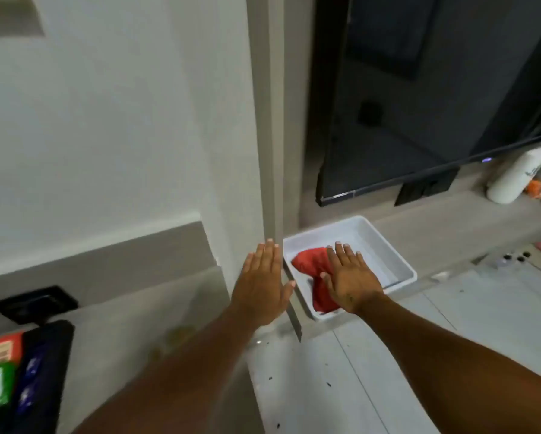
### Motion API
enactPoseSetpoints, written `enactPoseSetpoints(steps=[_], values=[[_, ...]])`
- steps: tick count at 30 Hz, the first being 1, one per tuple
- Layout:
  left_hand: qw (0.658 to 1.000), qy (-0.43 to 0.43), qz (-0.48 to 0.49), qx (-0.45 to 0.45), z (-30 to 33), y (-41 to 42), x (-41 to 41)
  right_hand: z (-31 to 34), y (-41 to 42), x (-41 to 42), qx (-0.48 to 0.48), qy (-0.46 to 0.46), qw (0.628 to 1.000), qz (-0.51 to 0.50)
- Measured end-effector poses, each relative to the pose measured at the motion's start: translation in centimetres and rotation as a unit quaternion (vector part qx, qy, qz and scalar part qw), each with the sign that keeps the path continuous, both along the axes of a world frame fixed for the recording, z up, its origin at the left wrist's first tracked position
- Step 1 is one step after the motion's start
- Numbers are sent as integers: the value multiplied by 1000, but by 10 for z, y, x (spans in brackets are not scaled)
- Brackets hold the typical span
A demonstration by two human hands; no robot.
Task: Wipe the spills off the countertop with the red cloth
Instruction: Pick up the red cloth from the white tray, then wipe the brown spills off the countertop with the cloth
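Beside the tray: I see a wall corner post (274,170) rising between my two hands.
Behind: dark screen (419,104), white bottle (516,178).
Tray: white tray (385,245) holds red cloth (310,266).
Left hand (263,286): flat, fingers spread, empty.
Right hand (349,280): flat over cloth; contact unclear.
Countertop (451,324): dark specks.

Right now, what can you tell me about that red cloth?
The red cloth looks soft and bright red, crumpled into a bunched heap rather than folded. It lies inside the white tray, toward its near left side. The right hand, fingers spread flat, covers part of it; whether it presses down is unclear.
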State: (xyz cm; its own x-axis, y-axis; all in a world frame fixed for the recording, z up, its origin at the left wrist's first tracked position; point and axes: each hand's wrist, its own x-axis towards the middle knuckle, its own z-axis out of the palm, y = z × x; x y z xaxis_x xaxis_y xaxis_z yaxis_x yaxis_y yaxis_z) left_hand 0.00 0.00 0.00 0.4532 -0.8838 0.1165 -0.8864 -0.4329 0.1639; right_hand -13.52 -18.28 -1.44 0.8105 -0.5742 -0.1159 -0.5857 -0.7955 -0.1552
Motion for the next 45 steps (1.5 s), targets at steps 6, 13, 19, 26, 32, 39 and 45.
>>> enactPoseSetpoints(steps=[6,13,19,26,32,39,45], values=[[998,32,10,48,-76,-31,-18,-64,-8,39,53,42,997,34],[997,51,16,56,-100,-49,-4,-94,-13,63,49,75,996,19],[998,46,6,53,-86,-38,-3,-69,-15,63,86,43,995,-9],[998,48,22,23,-35,19,-17,14,47,42,136,-70,987,-42],[996,69,57,-10,-21,141,-50,24,196,-12,183,-138,973,-2],[975,119,183,48,-58,330,-75,-33,359,-58,239,-54,967,-67],[975,129,150,101,-94,440,-67,-60,406,-66,169,-44,983,-63]])
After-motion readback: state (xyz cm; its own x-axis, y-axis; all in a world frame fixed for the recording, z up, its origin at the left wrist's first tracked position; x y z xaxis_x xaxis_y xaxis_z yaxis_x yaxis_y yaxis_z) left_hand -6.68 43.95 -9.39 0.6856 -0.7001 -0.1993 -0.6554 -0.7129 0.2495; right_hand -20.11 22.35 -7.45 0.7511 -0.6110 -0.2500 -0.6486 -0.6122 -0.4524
